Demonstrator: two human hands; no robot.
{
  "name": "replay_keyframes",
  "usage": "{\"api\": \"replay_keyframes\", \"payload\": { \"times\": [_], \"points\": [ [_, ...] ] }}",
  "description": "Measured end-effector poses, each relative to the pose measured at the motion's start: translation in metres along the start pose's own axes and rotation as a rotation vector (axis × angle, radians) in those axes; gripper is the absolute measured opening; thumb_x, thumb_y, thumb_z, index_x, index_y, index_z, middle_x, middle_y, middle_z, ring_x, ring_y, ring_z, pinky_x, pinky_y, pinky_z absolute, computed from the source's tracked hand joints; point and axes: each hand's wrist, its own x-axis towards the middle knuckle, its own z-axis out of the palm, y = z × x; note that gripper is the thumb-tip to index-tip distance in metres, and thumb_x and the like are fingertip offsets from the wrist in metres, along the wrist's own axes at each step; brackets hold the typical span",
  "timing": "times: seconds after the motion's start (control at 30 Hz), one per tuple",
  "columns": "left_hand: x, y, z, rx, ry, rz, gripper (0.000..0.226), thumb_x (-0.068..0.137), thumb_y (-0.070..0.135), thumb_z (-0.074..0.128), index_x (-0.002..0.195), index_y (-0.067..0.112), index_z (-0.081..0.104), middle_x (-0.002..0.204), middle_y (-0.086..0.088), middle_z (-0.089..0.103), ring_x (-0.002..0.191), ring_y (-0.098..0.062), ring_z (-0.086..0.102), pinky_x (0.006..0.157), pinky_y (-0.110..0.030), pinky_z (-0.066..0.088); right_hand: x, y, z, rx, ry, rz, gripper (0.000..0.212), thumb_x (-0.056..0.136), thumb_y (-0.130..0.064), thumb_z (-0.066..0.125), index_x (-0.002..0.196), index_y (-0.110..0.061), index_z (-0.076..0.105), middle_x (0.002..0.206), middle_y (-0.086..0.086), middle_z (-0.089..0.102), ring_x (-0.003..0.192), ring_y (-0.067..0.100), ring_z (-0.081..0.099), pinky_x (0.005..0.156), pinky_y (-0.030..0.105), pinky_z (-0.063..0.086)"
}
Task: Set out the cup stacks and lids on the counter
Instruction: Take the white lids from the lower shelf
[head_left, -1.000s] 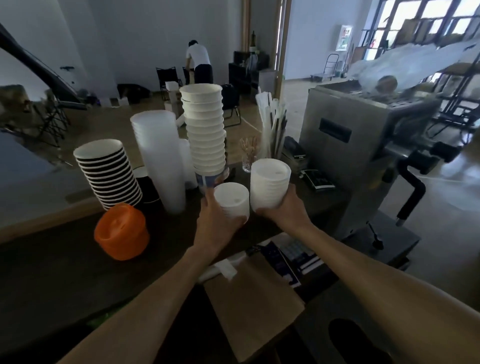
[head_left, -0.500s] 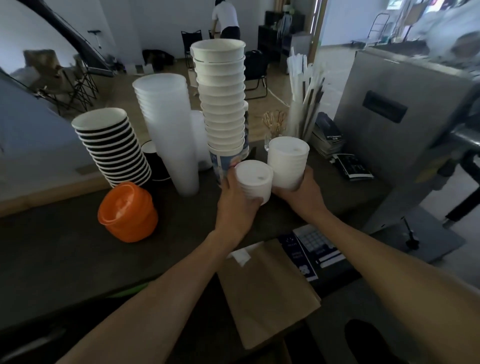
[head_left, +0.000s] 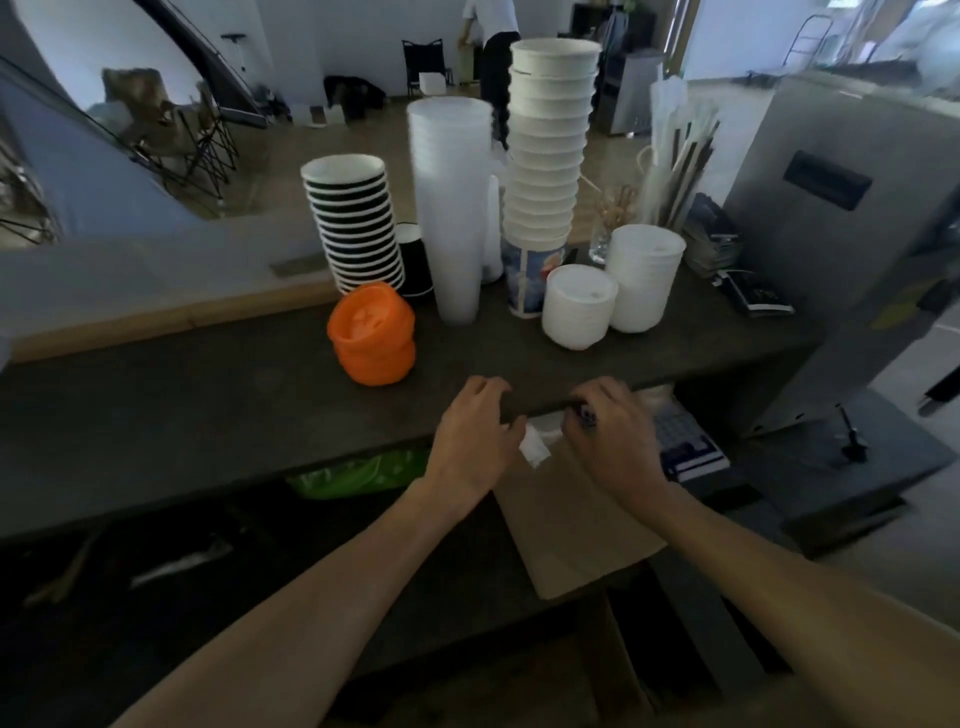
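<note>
Two stacks of white lids stand on the dark counter (head_left: 208, 405): a shorter stack (head_left: 577, 306) and a taller stack (head_left: 641, 278) to its right. Behind them rise a tall stack of white paper cups (head_left: 548, 145), a stack of clear plastic cups (head_left: 452, 208), a leaning stack of black cups with white insides (head_left: 358, 223) and a stack of orange lids (head_left: 373, 332). My left hand (head_left: 475, 431) and my right hand (head_left: 613, 436) are at the counter's front edge, empty, fingers curled and apart. Both hands hover over a brown paper bag (head_left: 571, 519) below the counter.
A steel machine (head_left: 852, 218) stands at the right. Wrapped straws (head_left: 675, 156), a glass of stirrers (head_left: 613, 218) and booklets (head_left: 711, 234) sit at the back right of the counter. A green bag (head_left: 358, 473) and a calculator-like pad (head_left: 685, 447) lie below the counter. A person stands far behind.
Both hands let go of the two white lid stacks, which now stand on the counter, and pulled back to the counter's front edge. The camera tilted down.
</note>
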Motion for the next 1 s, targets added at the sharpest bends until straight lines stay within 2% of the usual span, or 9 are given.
{"api": "replay_keyframes", "payload": {
  "times": [0.13, 0.2, 0.3, 0.37, 0.47, 0.6, 0.8, 0.9, 1.0],
  "points": [
    [-0.068, -0.059, -0.047, 0.062, 0.03, 0.04, 0.021, 0.09, 0.027, 0.064, 0.109, 0.02, 0.062, 0.106, 0.006, 0.055, 0.093, -0.01, 0.056, 0.077, -0.022, 0.042, -0.048, -0.093, 0.024, 0.046, -0.08, -0.066, 0.012, 0.085, -0.016, 0.071, 0.096, -0.015, 0.067, 0.098, 0.003, 0.066, 0.091, 0.019, 0.062, 0.08, 0.034, 0.051],
    [-0.116, -0.097, -0.076, 0.086, 0.065, 0.037, 0.02, 0.09, 0.027, 0.064, 0.108, 0.019, 0.063, 0.106, 0.007, 0.056, 0.095, -0.011, 0.057, 0.076, -0.022, 0.041, -0.08, -0.145, 0.04, 0.075, -0.131, -0.092, 0.007, 0.088, -0.02, 0.067, 0.094, -0.019, 0.066, 0.097, -0.002, 0.064, 0.09, 0.013, 0.058, 0.081, 0.034, 0.052],
    [-0.204, -0.169, -0.124, 0.14, 0.082, 0.012, 0.022, 0.092, 0.028, 0.061, 0.111, 0.017, 0.065, 0.11, 0.003, 0.061, 0.098, -0.015, 0.06, 0.079, -0.027, 0.048, -0.137, -0.233, 0.07, 0.109, -0.149, -0.093, 0.007, 0.087, -0.02, 0.068, 0.094, -0.018, 0.067, 0.096, -0.003, 0.063, 0.088, 0.015, 0.06, 0.079, 0.034, 0.052],
    [-0.273, -0.221, -0.158, 0.157, 0.054, -0.022, 0.02, 0.093, 0.028, 0.061, 0.11, 0.017, 0.064, 0.108, 0.003, 0.061, 0.097, -0.015, 0.06, 0.081, -0.03, 0.051, -0.181, -0.299, 0.093, 0.128, -0.175, -0.071, 0.011, 0.089, -0.02, 0.067, 0.099, -0.016, 0.068, 0.099, -0.002, 0.064, 0.091, 0.015, 0.06, 0.082, 0.033, 0.051],
    [-0.368, -0.286, -0.211, 0.193, -0.003, -0.149, 0.019, 0.093, 0.028, 0.062, 0.11, 0.021, 0.062, 0.111, 0.005, 0.059, 0.099, -0.012, 0.059, 0.085, -0.029, 0.05, -0.239, -0.394, 0.114, 0.183, -0.305, -0.032, 0.012, 0.092, -0.023, 0.063, 0.103, -0.019, 0.066, 0.1, -0.005, 0.062, 0.094, 0.013, 0.059, 0.082, 0.029, 0.048],
    [-0.443, -0.349, -0.273, 0.277, -0.123, -0.247, 0.019, 0.091, 0.03, 0.064, 0.109, 0.022, 0.062, 0.107, 0.005, 0.058, 0.097, -0.014, 0.06, 0.084, -0.031, 0.052, -0.284, -0.499, 0.13, 0.248, -0.435, -0.043, 0.007, 0.094, -0.026, 0.061, 0.101, -0.024, 0.063, 0.097, -0.011, 0.058, 0.092, 0.007, 0.056, 0.083, 0.027, 0.049],
    [-0.49, -0.421, -0.307, 0.292, -0.158, -0.367, 0.019, 0.09, 0.033, 0.064, 0.108, 0.028, 0.06, 0.106, 0.008, 0.056, 0.09, -0.008, 0.057, 0.077, -0.026, 0.049, -0.313, -0.587, 0.177, 0.264, -0.571, -0.108, 0.01, 0.092, -0.028, 0.064, 0.102, -0.026, 0.063, 0.102, -0.011, 0.06, 0.094, 0.005, 0.056, 0.087, 0.028, 0.051],
    [-0.517, -0.469, -0.295, 0.279, -0.135, -0.414, 0.017, 0.092, 0.034, 0.062, 0.108, 0.028, 0.06, 0.104, 0.013, 0.053, 0.09, -0.005, 0.055, 0.074, -0.022, 0.043, -0.333, -0.608, 0.223, 0.239, -0.629, -0.177, 0.006, 0.092, -0.03, 0.064, 0.098, -0.03, 0.062, 0.1, -0.014, 0.058, 0.092, 0.002, 0.055, 0.086, 0.026, 0.051],
    [-0.551, -0.533, -0.269, 0.231, -0.143, -0.448, 0.019, 0.091, 0.033, 0.062, 0.109, 0.025, 0.06, 0.106, 0.009, 0.054, 0.095, -0.012, 0.057, 0.075, -0.024, 0.042, -0.365, -0.628, 0.285, 0.218, -0.691, -0.217, 0.005, 0.094, -0.031, 0.061, 0.099, -0.029, 0.061, 0.102, -0.013, 0.057, 0.094, 0.005, 0.054, 0.088, 0.028, 0.049]
  ]
}}
